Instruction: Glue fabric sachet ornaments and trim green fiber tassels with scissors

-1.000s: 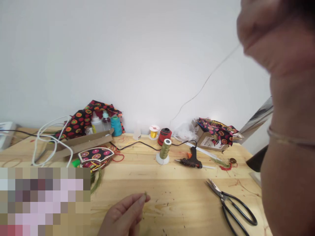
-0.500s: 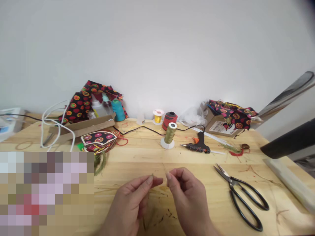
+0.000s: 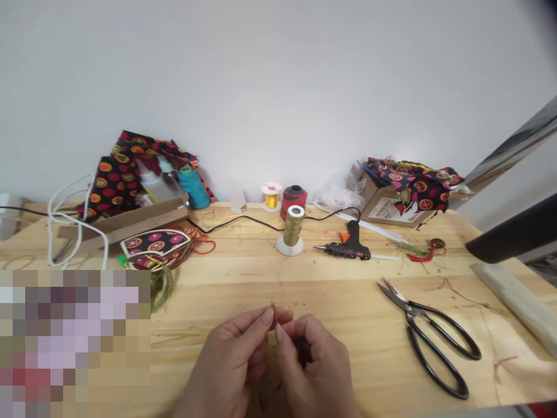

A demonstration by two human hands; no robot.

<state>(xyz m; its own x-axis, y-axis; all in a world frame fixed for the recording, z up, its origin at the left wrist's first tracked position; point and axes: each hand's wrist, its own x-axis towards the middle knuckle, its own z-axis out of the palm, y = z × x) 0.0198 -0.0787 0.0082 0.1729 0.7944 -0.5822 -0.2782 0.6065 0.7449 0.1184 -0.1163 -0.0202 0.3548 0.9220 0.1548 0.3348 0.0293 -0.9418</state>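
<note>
My left hand [image 3: 235, 354] is closed, thumb against forefinger, on a small tuft of green thread [image 3: 272, 304] whose frayed end pokes up above the fingertips. My right hand [image 3: 313, 366] is pinched beside it, its thumb tip close to the left fingers. A fine thread, barely visible, seems to be in the right pinch; the curled fingers hide most of it. Beyond the hands a spool of olive-green thread [image 3: 294, 226] stands upright on its white base. Black-handled scissors [image 3: 429, 331] lie partly open to the right of my right hand.
A glue gun [image 3: 348, 247] with its black cord lies behind the scissors. Red [image 3: 292, 203] and yellow [image 3: 272, 201] thread spools stand near the wall. Patterned cloth pieces [image 3: 156, 241] and a cardboard tray [image 3: 126, 223] are at left; a cloth-topped box [image 3: 398, 206] is at right.
My right hand has moved left and slightly down, bringing its fingertips against or very near the left ones. The green tuft now shows more above the left fingers. The view has shifted slightly.
</note>
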